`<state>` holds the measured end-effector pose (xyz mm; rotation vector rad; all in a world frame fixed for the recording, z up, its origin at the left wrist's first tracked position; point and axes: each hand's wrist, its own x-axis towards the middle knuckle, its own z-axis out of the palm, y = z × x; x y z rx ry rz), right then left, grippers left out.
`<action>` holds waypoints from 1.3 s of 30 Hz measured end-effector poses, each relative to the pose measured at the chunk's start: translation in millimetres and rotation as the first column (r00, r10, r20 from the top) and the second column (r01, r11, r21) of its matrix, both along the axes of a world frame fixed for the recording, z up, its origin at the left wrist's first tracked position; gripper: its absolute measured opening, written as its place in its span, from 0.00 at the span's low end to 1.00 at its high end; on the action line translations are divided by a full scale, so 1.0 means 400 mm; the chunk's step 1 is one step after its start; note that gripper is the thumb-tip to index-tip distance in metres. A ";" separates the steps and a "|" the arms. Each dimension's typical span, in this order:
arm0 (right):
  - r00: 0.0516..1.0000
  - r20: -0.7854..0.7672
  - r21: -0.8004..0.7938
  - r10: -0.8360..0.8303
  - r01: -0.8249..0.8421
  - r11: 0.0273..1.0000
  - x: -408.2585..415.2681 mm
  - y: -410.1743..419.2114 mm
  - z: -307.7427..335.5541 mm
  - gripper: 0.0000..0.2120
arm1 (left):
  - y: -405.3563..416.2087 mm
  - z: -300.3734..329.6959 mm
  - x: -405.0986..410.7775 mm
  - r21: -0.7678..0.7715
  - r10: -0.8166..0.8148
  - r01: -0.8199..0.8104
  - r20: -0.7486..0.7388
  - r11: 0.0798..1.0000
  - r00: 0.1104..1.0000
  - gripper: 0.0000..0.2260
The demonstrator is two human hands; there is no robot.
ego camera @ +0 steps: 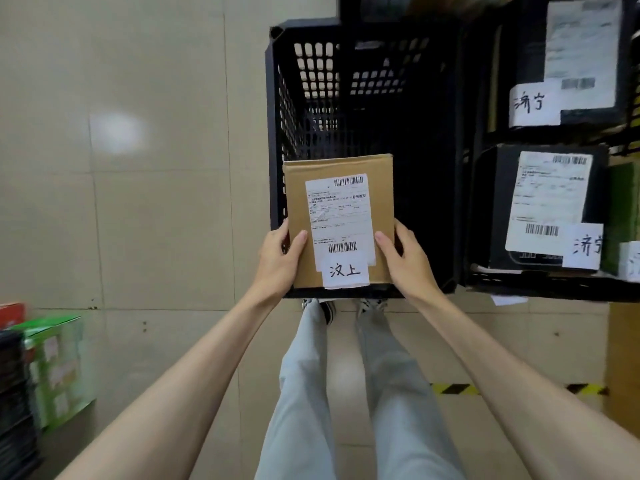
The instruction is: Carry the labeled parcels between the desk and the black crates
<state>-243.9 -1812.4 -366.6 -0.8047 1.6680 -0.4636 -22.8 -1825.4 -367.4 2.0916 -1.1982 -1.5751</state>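
Gripping a brown cardboard parcel (337, 223) from both sides, the left hand (277, 261) and right hand (408, 261) are holding it over the near rim of an open black crate (346, 98), each thumb pressing on the top face and the fingers wrapping round the side edges. A white shipping label (341, 216) with 2 barcodes is facing up on the parcel, with a small handwritten tag (345, 271) sticking out at its near edge. To the right, 2 more black crates are holding dark parcels (547, 206) carrying white labels and handwritten tags. Green boxes (57, 368) are sitting at the near left on the tiled floor (156, 220). Grey trouser legs (346, 393) and patterned shoes are showing below the parcel, and yellow-black hazard tape (453, 389) is running along the floor on the right.
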 end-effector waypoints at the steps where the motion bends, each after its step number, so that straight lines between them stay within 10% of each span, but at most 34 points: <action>1: 1.000 -0.004 0.015 -0.001 0.001 1.000 0.001 0.008 -0.012 0.19 | 0.007 -0.014 0.002 0.006 -0.006 0.005 0.013 1.000 1.000 0.17; 22: 0.996 -0.041 0.050 0.083 -0.081 0.995 0.018 0.039 -0.160 0.15 | 0.026 -0.154 -0.021 0.135 -0.084 0.063 0.162 0.989 0.983 0.20; 26: 0.888 -0.332 0.051 0.318 -0.320 0.946 0.013 0.028 -0.120 0.22 | 0.039 -0.102 -0.026 -0.007 -0.178 0.185 0.245 0.983 0.953 0.23; 33: 0.513 -0.656 -0.013 0.553 -0.741 0.671 0.066 0.017 -0.067 0.21 | 0.026 -0.066 0.005 -0.038 -0.693 0.816 0.505 0.577 0.514 0.24; 39: 0.390 -0.636 0.115 0.666 -0.806 0.581 0.076 0.052 -0.086 0.24 | 0.068 -0.099 0.019 0.040 -0.716 0.846 0.555 0.532 0.424 0.28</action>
